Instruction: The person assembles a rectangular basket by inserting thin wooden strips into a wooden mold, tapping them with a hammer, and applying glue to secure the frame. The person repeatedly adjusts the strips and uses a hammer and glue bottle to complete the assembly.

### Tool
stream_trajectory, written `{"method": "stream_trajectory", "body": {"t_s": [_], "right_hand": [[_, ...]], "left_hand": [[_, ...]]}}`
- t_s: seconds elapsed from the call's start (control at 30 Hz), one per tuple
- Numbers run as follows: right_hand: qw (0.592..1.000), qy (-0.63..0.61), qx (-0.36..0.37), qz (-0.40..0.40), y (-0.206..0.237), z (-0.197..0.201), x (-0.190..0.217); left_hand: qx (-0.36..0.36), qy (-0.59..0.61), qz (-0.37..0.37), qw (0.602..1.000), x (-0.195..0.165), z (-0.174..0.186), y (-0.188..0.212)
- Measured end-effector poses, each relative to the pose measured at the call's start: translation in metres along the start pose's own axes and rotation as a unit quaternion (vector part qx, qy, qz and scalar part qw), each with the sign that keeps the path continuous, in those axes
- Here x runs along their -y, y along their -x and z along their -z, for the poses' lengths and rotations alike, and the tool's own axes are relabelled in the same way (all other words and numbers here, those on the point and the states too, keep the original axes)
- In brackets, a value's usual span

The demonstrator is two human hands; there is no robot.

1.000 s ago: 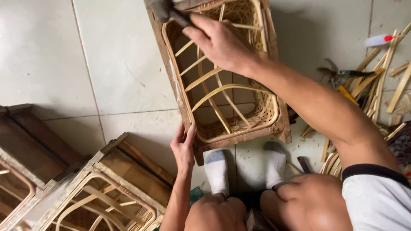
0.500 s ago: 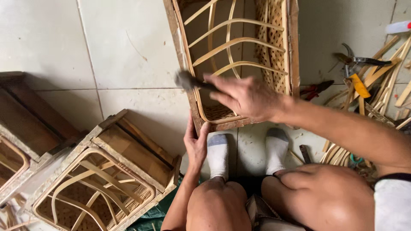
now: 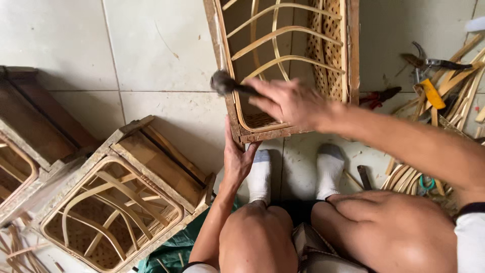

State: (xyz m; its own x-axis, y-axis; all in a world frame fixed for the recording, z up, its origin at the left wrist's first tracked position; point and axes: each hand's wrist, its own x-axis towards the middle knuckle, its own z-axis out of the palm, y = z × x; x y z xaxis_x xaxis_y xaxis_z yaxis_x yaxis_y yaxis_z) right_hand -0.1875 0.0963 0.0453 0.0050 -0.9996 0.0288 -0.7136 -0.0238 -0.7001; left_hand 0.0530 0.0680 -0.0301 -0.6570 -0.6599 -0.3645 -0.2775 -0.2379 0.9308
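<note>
A wooden-framed rattan basket (image 3: pixel 348 60) lies on the tiled floor in front of my feet, its open side up, with curved cane ribs and woven cane inside. My right hand (image 3: pixel 288 103) grips the handle of a small dark hammer (image 3: pixel 222 83), whose head sits over the basket's left frame rail near the lower corner. My left hand (image 3: pixel 237 159) presses flat against that lower left corner from outside, fingers up. My knees and white socks are just below.
Two similar wood-and-cane baskets (image 3: pixel 121 197) (image 3: pixel 30 136) stand at the left. At the right lie cane strips (image 3: pixel 459 86), pliers with red handles (image 3: pixel 381 96), a cutter with a yellow handle (image 3: pixel 429 88) and coiled cane (image 3: pixel 409 179). A green cloth (image 3: pixel 172 247) lies under my legs.
My right hand with the hammer has swung down from the basket's far end to its near left corner. The view has shifted, so the basket sits higher in the frame. My left hand stays at the corner.
</note>
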Motion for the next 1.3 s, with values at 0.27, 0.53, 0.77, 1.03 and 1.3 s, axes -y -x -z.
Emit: {"method": "stream_trajectory", "body": {"t_s": [0.27,0.53,0.77,1.03,1.3], "right_hand": [[0.995,-0.009,-0.031,-0.093,-0.06,0.022,-0.04],[0.986,-0.057,-0.045,-0.153,-0.088,0.038,-0.049],[0.995,-0.083,0.045,-0.044,0.029,0.008,0.024],[0.997,-0.039,0.058,-0.026,0.047,-0.007,0.023],[0.996,-0.067,-0.025,-0.048,0.0,0.002,0.006]], "left_hand": [[-0.005,-0.137,-0.013,0.991,-0.004,0.006,-0.001],[-0.006,-0.141,0.042,0.989,-0.008,0.005,-0.003],[0.017,-0.106,-0.007,0.994,-0.003,0.01,0.009],[0.031,-0.142,0.125,0.982,-0.008,0.008,0.011],[0.013,-0.1,-0.004,0.995,0.002,0.005,0.011]]}}
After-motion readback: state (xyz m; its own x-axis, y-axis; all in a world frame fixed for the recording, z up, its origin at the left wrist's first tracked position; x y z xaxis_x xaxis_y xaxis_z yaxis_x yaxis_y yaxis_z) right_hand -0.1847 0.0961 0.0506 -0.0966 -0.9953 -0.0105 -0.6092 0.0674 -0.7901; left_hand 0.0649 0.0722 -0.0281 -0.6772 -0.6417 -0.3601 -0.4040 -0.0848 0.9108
